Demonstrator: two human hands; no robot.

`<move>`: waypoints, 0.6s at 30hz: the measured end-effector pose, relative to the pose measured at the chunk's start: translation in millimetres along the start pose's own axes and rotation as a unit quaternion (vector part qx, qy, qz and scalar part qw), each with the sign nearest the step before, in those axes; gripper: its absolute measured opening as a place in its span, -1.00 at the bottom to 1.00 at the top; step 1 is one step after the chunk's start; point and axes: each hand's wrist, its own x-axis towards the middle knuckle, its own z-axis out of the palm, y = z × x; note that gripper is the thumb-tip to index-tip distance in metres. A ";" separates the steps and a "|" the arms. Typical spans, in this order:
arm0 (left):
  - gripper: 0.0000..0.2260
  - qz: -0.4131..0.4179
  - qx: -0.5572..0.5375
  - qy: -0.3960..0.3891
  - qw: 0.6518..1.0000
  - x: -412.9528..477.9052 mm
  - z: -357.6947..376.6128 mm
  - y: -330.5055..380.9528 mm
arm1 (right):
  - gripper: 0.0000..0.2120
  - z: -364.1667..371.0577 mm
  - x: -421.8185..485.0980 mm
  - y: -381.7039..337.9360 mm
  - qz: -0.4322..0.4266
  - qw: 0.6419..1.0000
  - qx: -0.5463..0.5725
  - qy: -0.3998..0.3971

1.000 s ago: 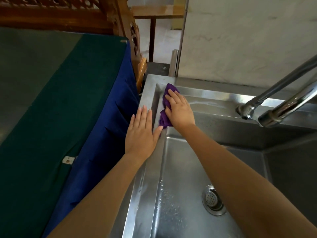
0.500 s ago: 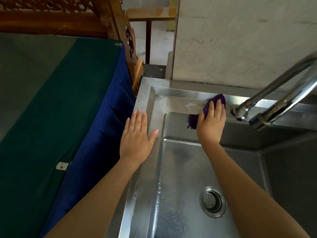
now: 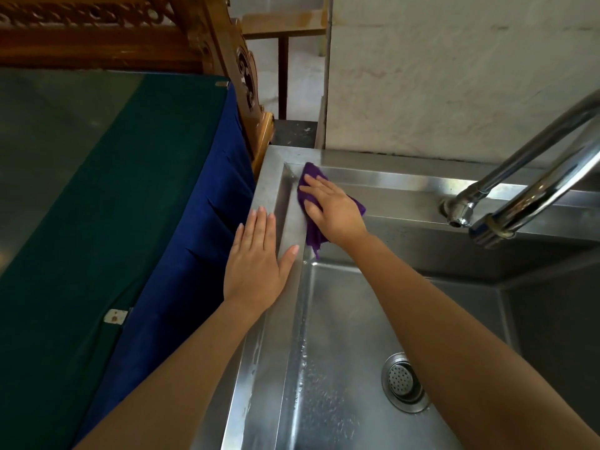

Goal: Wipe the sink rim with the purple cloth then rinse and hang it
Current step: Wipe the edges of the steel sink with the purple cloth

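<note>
A steel sink takes up the lower right, its rim (image 3: 402, 182) running along the back and down the left side. My right hand (image 3: 334, 211) presses the purple cloth (image 3: 312, 236) flat onto the inner ledge at the back left corner, with cloth showing past the fingertips and hanging below the palm. My left hand (image 3: 258, 266) lies flat, fingers apart, on the left rim just beside it, holding nothing.
Two chrome taps (image 3: 519, 186) reach over the back rim at right. The drain strainer (image 3: 404, 381) sits in the wet basin floor. A green and blue cloth-covered table (image 3: 107, 196) abuts the sink's left side, with carved wooden furniture (image 3: 224, 56) behind. A pale wall rises behind the sink.
My right hand slid the cloth right along the back ledge toward the taps, then back left to the corner. My left hand stayed on the left rim.
</note>
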 end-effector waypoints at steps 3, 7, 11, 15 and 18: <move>-0.25 0.001 0.006 0.002 1.000 0.4 -1.2 0.2 | -0.66 -1.3 3.7 -3.4 -0.029 0.998 0.045 -0.017; -0.22 -0.001 -0.006 -0.001 1.000 1.5 -1.0 -0.5 | -0.70 -1.6 -12.3 -10.1 -0.025 0.992 0.124 -0.016; -0.26 -0.002 -0.015 -0.003 1.000 0.7 -0.3 -1.8 | -0.70 -8.1 -35.0 -2.4 0.084 0.974 0.181 0.110; -0.27 -0.001 -0.013 0.000 1.000 0.4 1.0 -1.9 | -0.66 -25.9 -37.4 30.8 0.220 0.903 0.084 0.359; -0.27 -0.001 -0.015 0.001 1.000 0.2 1.6 -1.9 | -0.59 -33.6 -29.7 53.9 0.306 0.878 -0.030 0.367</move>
